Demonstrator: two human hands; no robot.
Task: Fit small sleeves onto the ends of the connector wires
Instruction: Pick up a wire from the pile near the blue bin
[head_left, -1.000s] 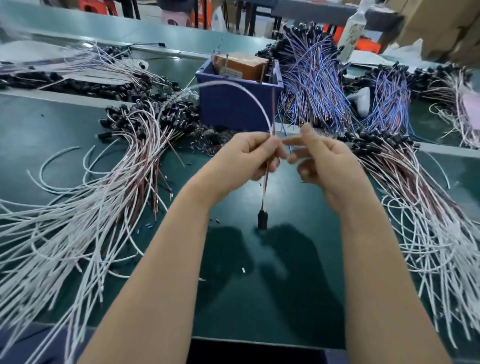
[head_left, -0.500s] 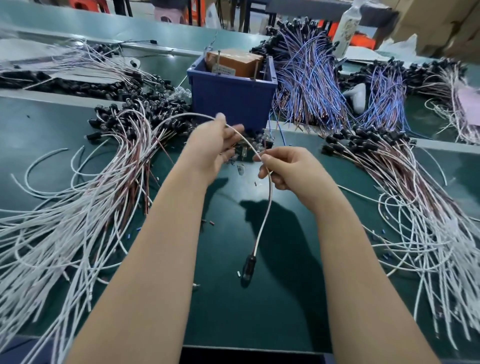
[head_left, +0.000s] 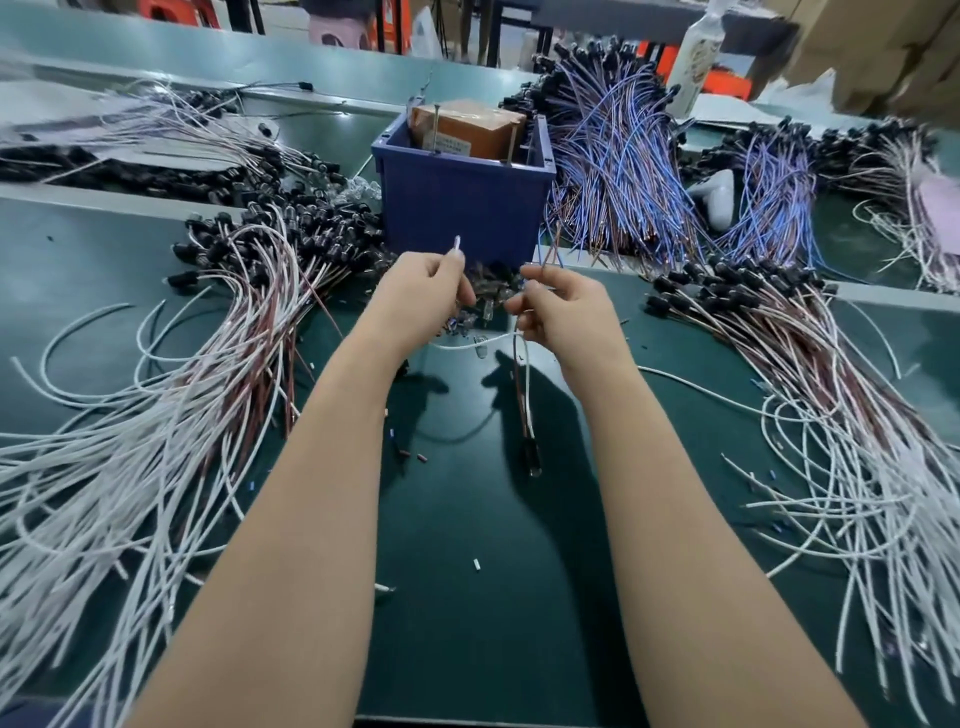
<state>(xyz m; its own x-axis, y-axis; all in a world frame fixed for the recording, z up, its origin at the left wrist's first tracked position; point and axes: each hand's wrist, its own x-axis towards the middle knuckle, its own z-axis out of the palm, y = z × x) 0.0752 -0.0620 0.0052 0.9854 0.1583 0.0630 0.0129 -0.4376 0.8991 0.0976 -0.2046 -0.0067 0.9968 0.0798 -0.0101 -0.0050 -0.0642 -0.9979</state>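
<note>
Both hands are raised over the green mat in front of a blue bin. My left hand (head_left: 423, 296) pinches the white wire (head_left: 467, 343) near its end, whose tip (head_left: 457, 244) sticks up above the fingers. My right hand (head_left: 563, 309) pinches the thin brown wires (head_left: 550, 254) of the same connector lead. The lead hangs down from the right hand to a black connector (head_left: 534, 457) just above the mat. A heap of small clear sleeves (head_left: 485, 304) lies between and behind the hands. Whether a sleeve sits on a wire end is too small to tell.
The blue bin (head_left: 462, 208) holds a brown box. Piles of white and brown leads with black connectors lie at left (head_left: 156, 405) and right (head_left: 841, 395). Blue-wired bundles (head_left: 618, 166) lie behind the bin. Loose sleeve bits (head_left: 410, 452) dot the mat.
The white wire end has swung up into my left hand's pinch. My right hand now holds the brown wires pointing upward, and the connector hangs closer under the right hand.
</note>
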